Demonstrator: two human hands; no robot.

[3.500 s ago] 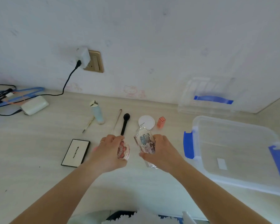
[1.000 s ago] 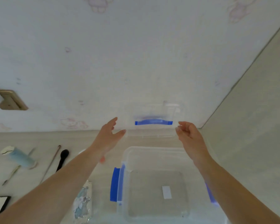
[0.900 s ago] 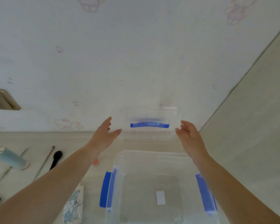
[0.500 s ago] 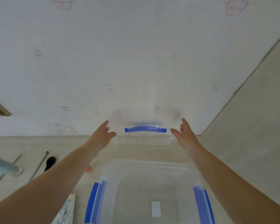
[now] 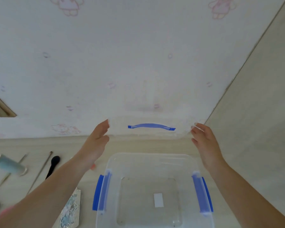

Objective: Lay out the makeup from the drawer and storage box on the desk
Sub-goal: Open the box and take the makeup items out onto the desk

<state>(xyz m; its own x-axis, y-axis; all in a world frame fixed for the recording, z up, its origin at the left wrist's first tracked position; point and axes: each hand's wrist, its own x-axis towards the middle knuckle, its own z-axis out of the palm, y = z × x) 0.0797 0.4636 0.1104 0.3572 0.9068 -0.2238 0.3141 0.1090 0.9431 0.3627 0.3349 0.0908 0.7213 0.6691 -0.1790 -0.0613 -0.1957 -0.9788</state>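
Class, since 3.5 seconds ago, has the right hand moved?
Yes. The right hand has gone from the desk's middle to the lid leaning on the wall, beyond the storage box.

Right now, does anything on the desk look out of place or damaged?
Nothing looks damaged or spilled. Only the clear lid is off the empty storage box, standing against the wall between both hands.
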